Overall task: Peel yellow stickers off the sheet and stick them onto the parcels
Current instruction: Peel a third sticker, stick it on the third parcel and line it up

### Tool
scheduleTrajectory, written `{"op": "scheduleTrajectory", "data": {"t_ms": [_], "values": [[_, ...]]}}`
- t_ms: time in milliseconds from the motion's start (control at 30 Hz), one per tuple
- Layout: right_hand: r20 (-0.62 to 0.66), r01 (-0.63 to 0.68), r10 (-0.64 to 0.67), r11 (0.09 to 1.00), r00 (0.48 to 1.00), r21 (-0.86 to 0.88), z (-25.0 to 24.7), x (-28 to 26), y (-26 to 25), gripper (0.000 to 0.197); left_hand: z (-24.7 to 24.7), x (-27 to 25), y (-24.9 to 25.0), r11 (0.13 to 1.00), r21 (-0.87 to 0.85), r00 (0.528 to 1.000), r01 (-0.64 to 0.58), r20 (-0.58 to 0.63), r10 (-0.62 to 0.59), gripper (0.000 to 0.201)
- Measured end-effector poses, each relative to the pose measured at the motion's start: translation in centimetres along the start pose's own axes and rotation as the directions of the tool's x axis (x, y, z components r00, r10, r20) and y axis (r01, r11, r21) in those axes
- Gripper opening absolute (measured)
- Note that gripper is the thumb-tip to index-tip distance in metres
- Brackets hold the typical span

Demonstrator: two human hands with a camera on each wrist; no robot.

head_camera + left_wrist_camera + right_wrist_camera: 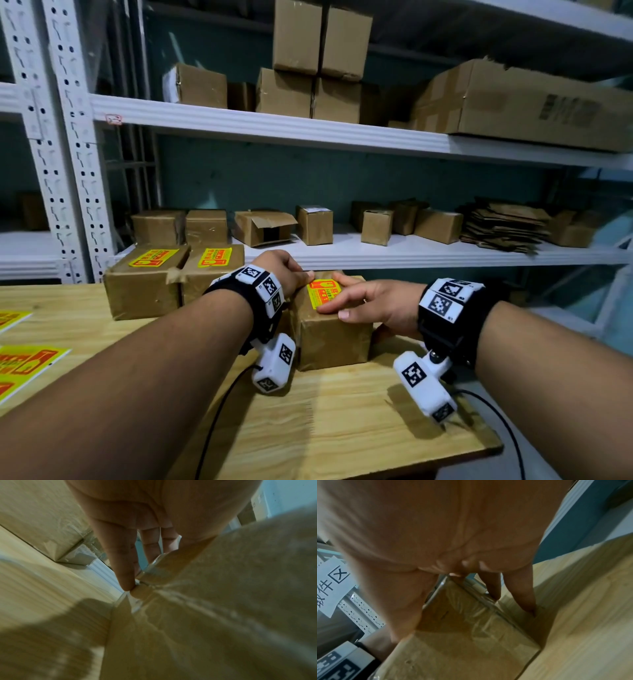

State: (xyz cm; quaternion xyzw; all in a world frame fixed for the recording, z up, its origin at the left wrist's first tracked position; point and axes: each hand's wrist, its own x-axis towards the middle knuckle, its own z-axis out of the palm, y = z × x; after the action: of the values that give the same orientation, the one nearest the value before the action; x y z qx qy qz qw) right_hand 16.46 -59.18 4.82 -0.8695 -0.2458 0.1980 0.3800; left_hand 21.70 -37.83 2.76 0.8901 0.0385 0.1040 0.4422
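Head view down over table (342, 428), both wrist views close against the shared parcel (334, 339)

Our left hand (286, 274) rests on the far left corner of the parcel (334, 337), fingers (120, 555) straight down its side. Our right hand (376, 305) lies flat across the parcel's top, thumb at its near edge.
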Motion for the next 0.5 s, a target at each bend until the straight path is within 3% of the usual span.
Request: {"op": "scheduleTrajectory", "data": {"t_ms": [133,300,433,500], "values": [[-0.026,0.012,-0.011,0.999,1.0,0.036,0.5,0.1,0.3,0.041,-0.2,-0.3,0.1,1.0,0.02,1.0,-0.017,-0.003,0.017,0.023],[-0.054,0.026,-0.034,0.991,0.998,-0.13,0.6,0.3,0.5,0.046,-0.3,-0.5,0.3,1.0,0.021,1.0,-0.012,0.01,0.011,0.023],[-0.08,-0.034,0.019,0.98,0.997,-0.194,0.2,0.6,0.9,0.094,-0.3,-0.6,0.4,1.0,0.022,1.0,-0.002,0.031,0.001,0.021],[-0.124,-0.09,0.045,0.919,0.991,-0.383,0.3,1.1,0.7,0.113,-0.3,-0.7,0.2,1.0,0.015,1.0,-0.006,0.027,0.006,0.021]]}}
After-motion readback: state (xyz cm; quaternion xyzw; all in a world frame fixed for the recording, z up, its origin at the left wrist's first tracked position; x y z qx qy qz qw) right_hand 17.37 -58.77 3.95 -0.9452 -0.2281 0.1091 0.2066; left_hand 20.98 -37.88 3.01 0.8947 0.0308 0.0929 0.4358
